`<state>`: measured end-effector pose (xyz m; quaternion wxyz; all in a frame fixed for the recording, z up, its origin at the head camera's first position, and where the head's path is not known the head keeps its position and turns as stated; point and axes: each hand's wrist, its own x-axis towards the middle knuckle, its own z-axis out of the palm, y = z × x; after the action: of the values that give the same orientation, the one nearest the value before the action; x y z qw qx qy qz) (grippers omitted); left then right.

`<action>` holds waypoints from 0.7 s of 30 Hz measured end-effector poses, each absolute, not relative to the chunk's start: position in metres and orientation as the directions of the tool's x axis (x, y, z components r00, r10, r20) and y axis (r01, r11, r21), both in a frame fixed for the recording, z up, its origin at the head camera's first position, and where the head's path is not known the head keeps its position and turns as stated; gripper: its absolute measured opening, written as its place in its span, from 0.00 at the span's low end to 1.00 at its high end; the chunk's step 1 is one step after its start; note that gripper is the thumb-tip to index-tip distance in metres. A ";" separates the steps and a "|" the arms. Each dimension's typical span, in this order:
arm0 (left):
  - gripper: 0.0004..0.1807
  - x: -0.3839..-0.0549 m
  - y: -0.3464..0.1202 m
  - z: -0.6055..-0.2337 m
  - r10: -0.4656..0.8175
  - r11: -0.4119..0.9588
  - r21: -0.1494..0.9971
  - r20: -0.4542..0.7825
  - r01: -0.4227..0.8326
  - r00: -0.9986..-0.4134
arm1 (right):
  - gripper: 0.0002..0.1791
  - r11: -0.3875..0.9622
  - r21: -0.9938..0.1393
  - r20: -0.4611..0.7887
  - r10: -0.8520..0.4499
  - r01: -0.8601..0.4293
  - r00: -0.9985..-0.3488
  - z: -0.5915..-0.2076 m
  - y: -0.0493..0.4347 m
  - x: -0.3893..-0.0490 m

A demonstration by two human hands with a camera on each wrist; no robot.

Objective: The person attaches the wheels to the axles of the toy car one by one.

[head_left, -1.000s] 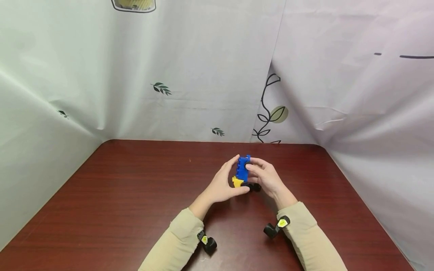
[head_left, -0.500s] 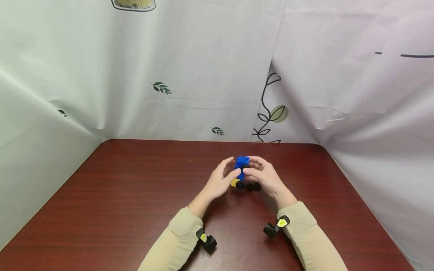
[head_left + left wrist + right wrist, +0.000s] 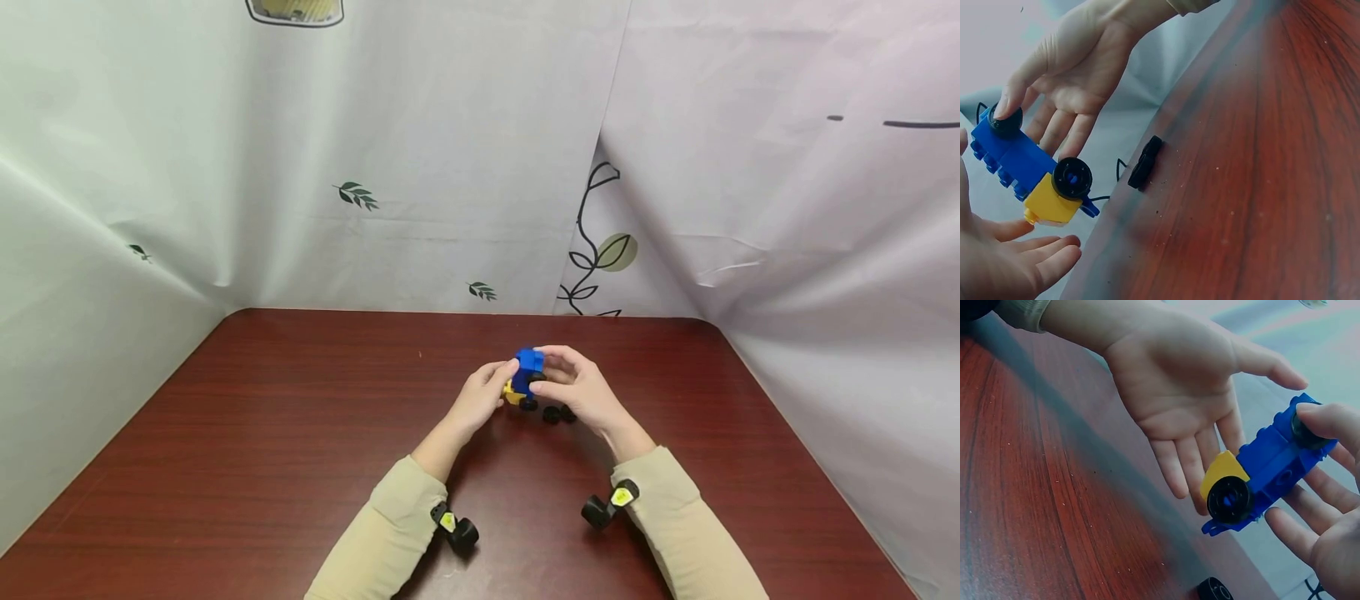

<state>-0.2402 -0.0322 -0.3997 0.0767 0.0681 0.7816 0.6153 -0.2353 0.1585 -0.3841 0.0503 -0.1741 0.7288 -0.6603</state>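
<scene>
A blue-and-yellow plastic block toy vehicle (image 3: pixel 1272 459) with round black wheels is held between two hands, above the reddish-brown wood-grain worktop (image 3: pixel 300 433). The right hand (image 3: pixel 588 396) pinches its blue end in the grip, thumb over one wheel. The left hand (image 3: pixel 474 406), grip spread, lies at the yellow end; contact cannot be told. Two loose black wheels (image 3: pixel 1145 164) rest nearby on the worktop.

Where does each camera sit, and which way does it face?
Head: on the head, facing forward and down at the table; left hand, right hand and sleeves show.
Left wrist: on that wrist, facing the toy car; both hands, one sleeve show.
Right wrist: on that wrist, facing the toy car; both hands, one sleeve show.
Both wrist views share toy car, hands and table.
</scene>
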 end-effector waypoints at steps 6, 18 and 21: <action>0.44 -0.240 -0.033 -0.399 0.205 0.150 0.987 -0.095 -0.065 -0.974 | 0.29 0.052 -0.975 0.183 -0.363 -0.216 -0.914 -0.383 0.157 -0.234; 0.38 -0.241 -0.031 -0.399 0.175 0.021 0.999 -0.048 -0.045 -0.983 | 0.31 0.116 -0.963 0.184 -0.373 -0.243 -0.909 -0.382 0.159 -0.232; 0.37 -0.240 -0.032 -0.399 0.154 0.032 0.999 -0.024 -0.019 -0.988 | 0.28 0.146 -0.963 0.163 -0.353 -0.227 -0.921 -0.383 0.161 -0.233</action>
<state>-0.2399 -0.0319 -0.3986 0.0624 0.0472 0.7157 0.6940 -0.2329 0.1607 -0.3832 0.0504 -0.1917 0.7554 -0.6246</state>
